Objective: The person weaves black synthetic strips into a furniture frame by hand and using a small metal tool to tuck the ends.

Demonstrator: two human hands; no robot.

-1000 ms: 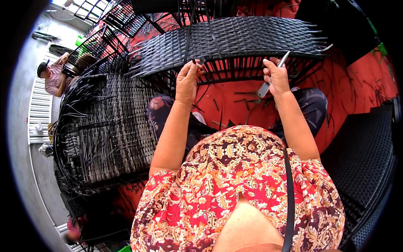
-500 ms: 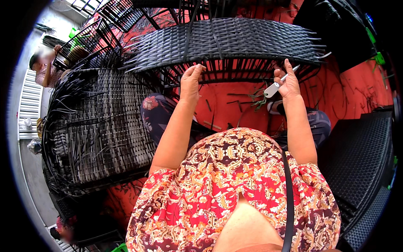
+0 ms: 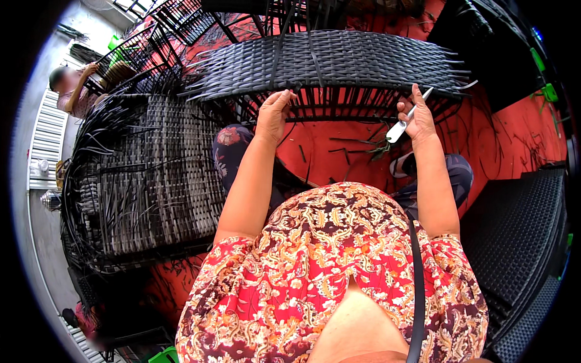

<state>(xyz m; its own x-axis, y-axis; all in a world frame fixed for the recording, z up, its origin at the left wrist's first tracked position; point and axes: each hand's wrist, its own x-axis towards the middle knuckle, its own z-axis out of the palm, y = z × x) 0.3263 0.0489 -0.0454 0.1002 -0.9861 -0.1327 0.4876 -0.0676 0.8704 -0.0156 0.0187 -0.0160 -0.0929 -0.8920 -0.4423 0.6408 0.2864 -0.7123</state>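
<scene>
Wickerwork [image 3: 345, 57] just beyond our left hand [image 3: 272, 118], pinched on what we cannot tell, and our right hand [image 3: 419, 123], gripping a pointed tool [image 3: 396, 131], looks woven across, its loose side ends [image 3: 471, 85] seemingly yet to be finished.

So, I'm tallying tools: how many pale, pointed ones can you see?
1. The pale pointed tool is in the right hand, its tip near the lower edge of the woven panel. Others may be hidden from view.
</scene>
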